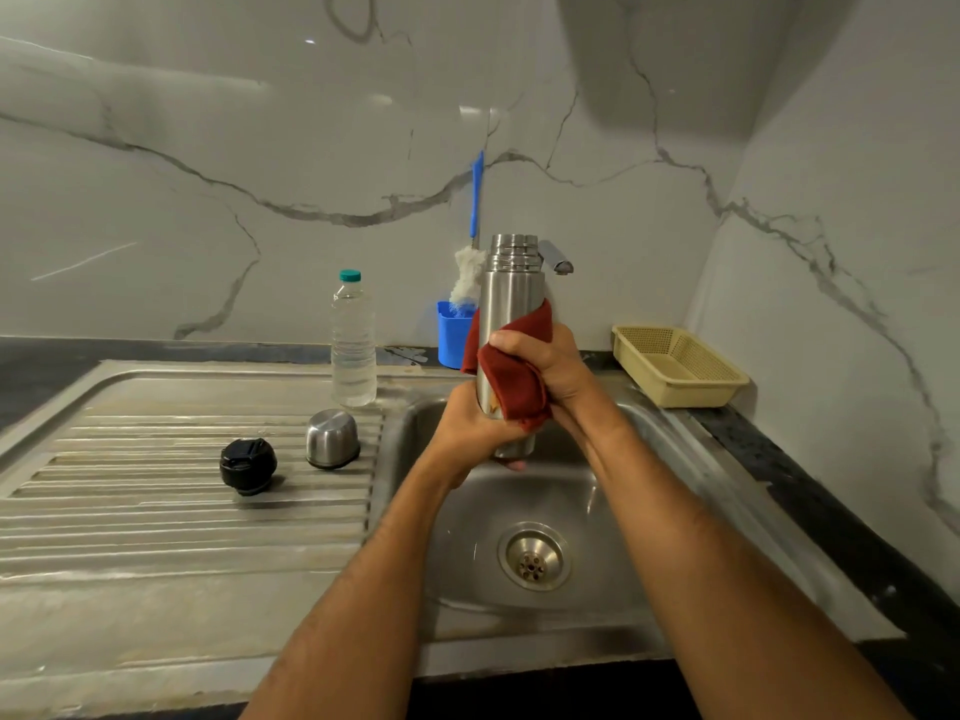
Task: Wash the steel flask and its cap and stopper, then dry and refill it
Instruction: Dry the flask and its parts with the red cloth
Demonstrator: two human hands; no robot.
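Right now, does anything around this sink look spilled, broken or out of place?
Nothing stands out. The steel flask is held upright over the sink basin, the left hand at its base, the right hand pressing a red cloth on it. The cap and stopper sit on the drainboard.

Kitchen corner, sink station.
White marble-look wall [208,148] with grey veining meets side wall [857,174] at right. Steel sink [613,501] with ribbed drainboard [156,511] set in dark countertop [831,491]. Light reflections on glossy wall.
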